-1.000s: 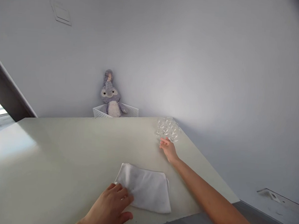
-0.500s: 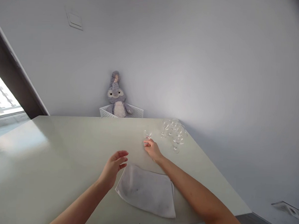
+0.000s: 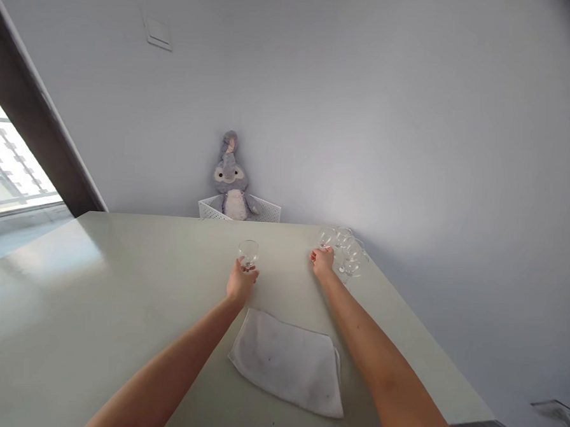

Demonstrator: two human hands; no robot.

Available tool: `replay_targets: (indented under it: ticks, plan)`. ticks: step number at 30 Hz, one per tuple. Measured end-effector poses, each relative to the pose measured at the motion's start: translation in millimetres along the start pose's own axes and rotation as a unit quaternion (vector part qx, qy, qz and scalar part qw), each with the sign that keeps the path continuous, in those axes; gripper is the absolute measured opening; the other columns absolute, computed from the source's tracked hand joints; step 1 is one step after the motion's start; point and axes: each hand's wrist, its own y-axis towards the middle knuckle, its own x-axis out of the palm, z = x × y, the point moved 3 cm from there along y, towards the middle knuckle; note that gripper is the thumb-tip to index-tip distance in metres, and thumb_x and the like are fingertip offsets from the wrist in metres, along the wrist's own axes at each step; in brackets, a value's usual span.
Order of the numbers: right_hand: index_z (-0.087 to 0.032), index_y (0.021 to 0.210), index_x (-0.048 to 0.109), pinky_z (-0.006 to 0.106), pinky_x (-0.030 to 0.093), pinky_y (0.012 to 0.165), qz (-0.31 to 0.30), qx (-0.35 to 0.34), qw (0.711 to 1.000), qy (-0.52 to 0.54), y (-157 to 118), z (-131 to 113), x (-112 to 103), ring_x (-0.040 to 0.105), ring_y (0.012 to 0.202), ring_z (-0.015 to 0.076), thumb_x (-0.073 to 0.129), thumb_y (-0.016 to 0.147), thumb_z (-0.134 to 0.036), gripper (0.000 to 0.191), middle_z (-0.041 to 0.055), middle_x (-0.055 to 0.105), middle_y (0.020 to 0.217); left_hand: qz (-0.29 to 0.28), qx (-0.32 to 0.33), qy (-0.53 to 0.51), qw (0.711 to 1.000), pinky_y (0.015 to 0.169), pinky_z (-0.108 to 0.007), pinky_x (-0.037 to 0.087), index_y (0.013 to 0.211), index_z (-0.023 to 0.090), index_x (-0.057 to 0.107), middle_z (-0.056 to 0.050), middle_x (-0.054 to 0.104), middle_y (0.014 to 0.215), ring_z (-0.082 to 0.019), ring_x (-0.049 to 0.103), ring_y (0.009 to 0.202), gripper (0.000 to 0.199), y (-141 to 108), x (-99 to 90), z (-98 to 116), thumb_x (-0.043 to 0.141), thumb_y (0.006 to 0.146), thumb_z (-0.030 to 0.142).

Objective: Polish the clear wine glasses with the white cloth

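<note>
My left hand point(image 3: 241, 284) is closed around the stem of a small clear stemmed glass point(image 3: 248, 251), upright, its bowl showing above my fingers. At the far right of the table, my right hand point(image 3: 322, 261) has its fingers curled at the stem of another stemmed glass point(image 3: 326, 236), the leftmost in a cluster of several clear glasses point(image 3: 352, 255). The foot of that glass is hidden behind my fingers. Between my forearms lies a folded pale grey cloth point(image 3: 289, 363), which neither hand touches.
The pale table point(image 3: 131, 307) ends along its right edge beside the wall point(image 3: 412, 150). Beyond the far edge, a grey plush toy point(image 3: 235, 201) sits in a white perforated basket point(image 3: 269, 212). A window with a dark frame point(image 3: 46, 112) is at left.
My left hand has moved forward and closed on a glass left of where my right hand had one. My right hand has left that glass and moved right to the cluster.
</note>
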Motion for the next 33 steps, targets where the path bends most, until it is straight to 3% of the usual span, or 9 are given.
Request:
replay_targets:
  ticks: [3, 6, 13, 16, 19, 23, 28, 30, 33]
  plan:
    - [-0.024, 0.092, 0.04, 0.014, 0.04, 0.044, -0.029, 0.018, 0.999, 0.01, 0.4, 3.0, 15.9, 0.045, 0.045, 0.0025, 0.049, 0.057, -0.011, 0.038, -0.0088, 0.045, 0.068, 0.006, 0.009, -0.015, 1.0, 0.049, -0.02, 0.038, 0.105, 0.023, 0.057, 0.0, 0.061, 0.071, -0.008, 0.053, 0.052, 0.038, 11.4, -8.5, -6.1, 0.059, 0.067, 0.026]
    - [-0.022, 0.091, 0.04, 0.015, 0.039, 0.042, -0.079, 0.039, 0.996, 0.009, -17.5, 9.6, 42.6, 0.046, 0.045, 0.0043, 0.051, 0.058, -0.015, 0.036, -0.0087, 0.044, 0.062, 0.032, 0.016, -0.027, 0.999, 0.047, -0.021, 0.038, 0.094, 0.021, 0.062, 0.0, 0.056, 0.061, -0.009, 0.051, 0.049, 0.029, 19.8, -32.8, -13.9, 0.058, 0.066, 0.029]
    - [-0.021, 0.088, 0.043, 0.017, 0.04, 0.043, -0.248, 0.078, 0.966, -0.008, -107.8, 35.2, 138.8, 0.049, 0.047, 0.006, 0.053, 0.055, -0.012, 0.036, -0.006, 0.048, 0.066, 0.163, 0.002, -0.05, 0.985, 0.046, -0.021, 0.037, 0.09, 0.018, 0.061, -0.004, 0.062, 0.076, -0.01, 0.052, 0.053, 0.029, 32.0, -124.9, -33.0, 0.059, 0.064, 0.03]
    - [-0.02, 0.089, 0.045, 0.017, 0.04, 0.044, -0.313, 0.084, 0.946, -0.018, -148.9, 45.4, 180.6, 0.048, 0.048, 0.0053, 0.053, 0.055, -0.01, 0.036, -0.0054, 0.048, 0.069, 0.211, -0.006, -0.075, 0.975, 0.046, -0.021, 0.038, 0.09, 0.019, 0.06, -0.005, 0.063, 0.084, -0.011, 0.055, 0.055, 0.028, 30.7, -154.1, -40.7, 0.059, 0.064, 0.029]
    - [-0.02, 0.092, 0.046, 0.017, 0.04, 0.045, -0.369, 0.086, 0.925, -0.024, -186.0, 53.0, 218.7, 0.049, 0.05, 0.0052, 0.053, 0.056, -0.008, 0.038, -0.0045, 0.049, 0.073, 0.241, -0.009, -0.101, 0.965, 0.045, -0.021, 0.039, 0.089, 0.019, 0.06, -0.004, 0.064, 0.086, -0.01, 0.056, 0.055, 0.027, 29.8, -167.0, -47.2, 0.058, 0.064, 0.028]
    - [-0.02, 0.096, 0.049, 0.018, 0.042, 0.048, -0.43, 0.086, 0.898, -0.032, -227.6, 60.3, 258.7, 0.052, 0.055, 0.0058, 0.054, 0.056, -0.005, 0.042, -0.0022, 0.052, 0.083, 0.236, 0.001, -0.116, 0.965, 0.044, -0.02, 0.039, 0.088, 0.019, 0.06, -0.003, 0.063, 0.083, -0.01, 0.056, 0.055, 0.026, 33.1, -168.5, -50.7, 0.057, 0.064, 0.029]
    - [-0.02, 0.1, 0.05, 0.019, 0.043, 0.049, -0.465, 0.086, 0.88, -0.048, -252.7, 57.9, 269.5, 0.053, 0.058, 0.0067, 0.056, 0.057, -0.006, 0.046, 0.002, 0.053, 0.098, 0.247, 0.011, -0.133, 0.96, 0.046, -0.02, 0.042, 0.089, 0.018, 0.059, -0.004, 0.063, 0.08, -0.012, 0.059, 0.059, 0.027, 37.1, -175.2, -50.6, 0.057, 0.064, 0.028]
    - [-0.02, 0.102, 0.049, 0.02, 0.043, 0.048, -0.473, 0.082, 0.876, -0.055, -250.4, 50.7, 256.9, 0.053, 0.059, 0.0073, 0.057, 0.057, -0.008, 0.047, 0.0034, 0.052, 0.102, 0.262, 0.013, -0.138, 0.955, 0.046, -0.02, 0.042, 0.088, 0.018, 0.059, -0.003, 0.062, 0.08, -0.012, 0.059, 0.06, 0.026, 38.4, -180.1, -51.0, 0.057, 0.064, 0.027]
    - [-0.019, 0.1, 0.049, 0.021, 0.044, 0.05, -0.481, 0.072, 0.872, -0.061, -233.8, 35.0, 218.6, 0.054, 0.061, 0.0082, 0.057, 0.059, -0.009, 0.043, 0.0048, 0.052, 0.1, 0.29, 0.014, -0.15, 0.945, 0.045, -0.019, 0.042, 0.087, 0.018, 0.058, -0.002, 0.06, 0.079, -0.011, 0.058, 0.059, 0.024, 41.9, -187.8, -53.7, 0.056, 0.065, 0.027]
